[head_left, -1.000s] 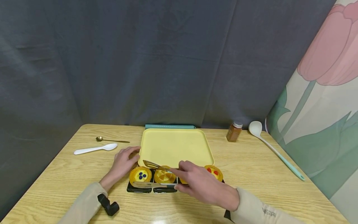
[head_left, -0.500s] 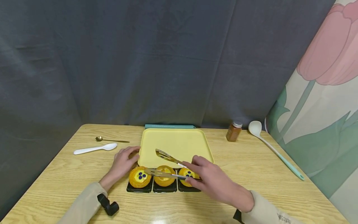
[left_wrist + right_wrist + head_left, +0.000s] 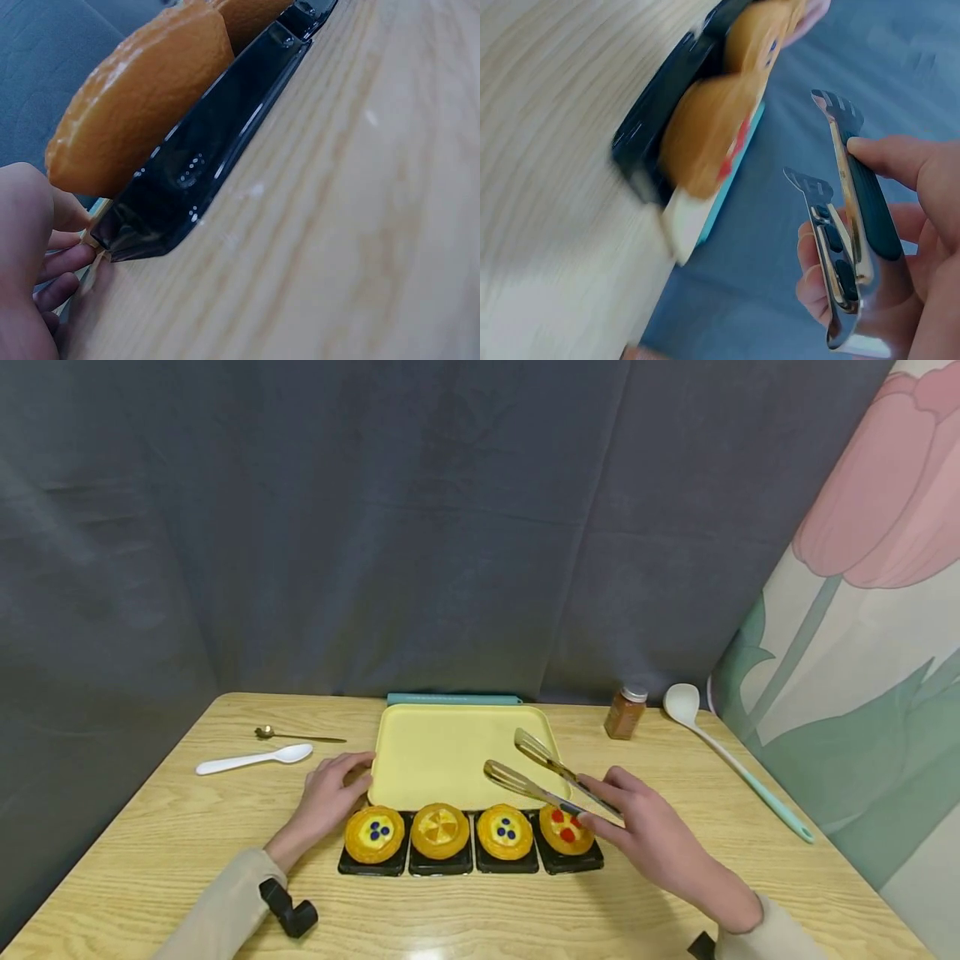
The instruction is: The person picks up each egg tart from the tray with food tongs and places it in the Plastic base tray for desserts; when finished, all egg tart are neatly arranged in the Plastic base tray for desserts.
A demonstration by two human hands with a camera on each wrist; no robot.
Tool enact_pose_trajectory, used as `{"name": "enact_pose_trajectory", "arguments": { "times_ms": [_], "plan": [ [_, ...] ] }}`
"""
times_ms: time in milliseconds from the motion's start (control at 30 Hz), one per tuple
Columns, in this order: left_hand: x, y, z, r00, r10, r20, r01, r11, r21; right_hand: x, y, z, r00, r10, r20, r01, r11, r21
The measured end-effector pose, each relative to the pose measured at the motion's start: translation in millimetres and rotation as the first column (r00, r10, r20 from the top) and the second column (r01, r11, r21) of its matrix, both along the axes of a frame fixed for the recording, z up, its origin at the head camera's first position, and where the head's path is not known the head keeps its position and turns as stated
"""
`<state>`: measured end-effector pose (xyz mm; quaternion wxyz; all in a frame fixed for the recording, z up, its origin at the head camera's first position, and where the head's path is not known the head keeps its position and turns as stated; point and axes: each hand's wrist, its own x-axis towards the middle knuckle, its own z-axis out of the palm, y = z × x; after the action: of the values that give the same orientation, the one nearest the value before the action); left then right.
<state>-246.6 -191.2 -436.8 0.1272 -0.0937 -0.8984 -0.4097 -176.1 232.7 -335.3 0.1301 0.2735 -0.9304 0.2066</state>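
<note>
My right hand (image 3: 648, 827) holds a pair of metal tongs (image 3: 517, 782) with dark grips (image 3: 874, 199). The two slotted tips stand apart, with nothing between them, above the yellow tray's right part. My left hand (image 3: 335, 793) holds the left edge of the yellow tray (image 3: 442, 747), thumb and fingers at its rim. In front of the tray lie egg tarts in a row, each in a black plastic holder: one with blueberries (image 3: 374, 835), one with orange wedges (image 3: 440, 832), another blueberry tart (image 3: 505, 832), and one with red pieces (image 3: 564, 832) beneath the tongs' handles.
To the left lie a white spoon (image 3: 255, 759) and a thin gold spoon (image 3: 300, 737). A spice jar (image 3: 626, 713) and a long ladle (image 3: 738, 764) are at the right. Behind the tray is a teal strip (image 3: 453, 699), then a dark curtain (image 3: 375, 527).
My right hand has moved right with the tongs, from over the left tarts to over the tray's right side, uncovering the tarts. The left hand has stayed in place.
</note>
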Motion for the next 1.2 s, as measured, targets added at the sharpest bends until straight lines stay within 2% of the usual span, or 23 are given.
{"name": "enact_pose_trajectory", "arguments": {
  "times_ms": [133, 267, 500, 633, 1200],
  "plan": [
    [0.1, 0.3, 0.5, 1.0, 0.001, 0.002, -0.001, 1.0, -0.003, -2.3, 24.7, -4.1, 0.998, -0.058, -0.03, 0.057, 0.998, -0.024],
    [0.7, 0.1, 0.4, 1.0, 0.001, 0.006, -0.001, 1.0, 0.001, -6.4, 46.5, -9.8, 0.991, -0.111, -0.069, 0.111, 0.994, -0.009],
    [0.4, -1.2, -1.2, 1.0, 0.0, -0.029, 0.0, 1.0, 0.003, -15.8, 74.3, -18.5, 0.979, -0.196, -0.06, 0.198, 0.979, 0.039],
    [0.1, -1.3, -0.7, 1.0, -0.001, -0.028, 0.001, 1.0, 0.004, -20.5, 85.3, -23.8, 0.971, -0.236, -0.037, 0.238, 0.969, 0.069],
    [-0.9, -0.1, -0.6, 1.0, 0.001, -0.006, -0.001, 1.0, 0.011, -39.5, 104.2, -41.0, 0.961, -0.269, 0.064, 0.26, 0.958, 0.117]
  ]
}}
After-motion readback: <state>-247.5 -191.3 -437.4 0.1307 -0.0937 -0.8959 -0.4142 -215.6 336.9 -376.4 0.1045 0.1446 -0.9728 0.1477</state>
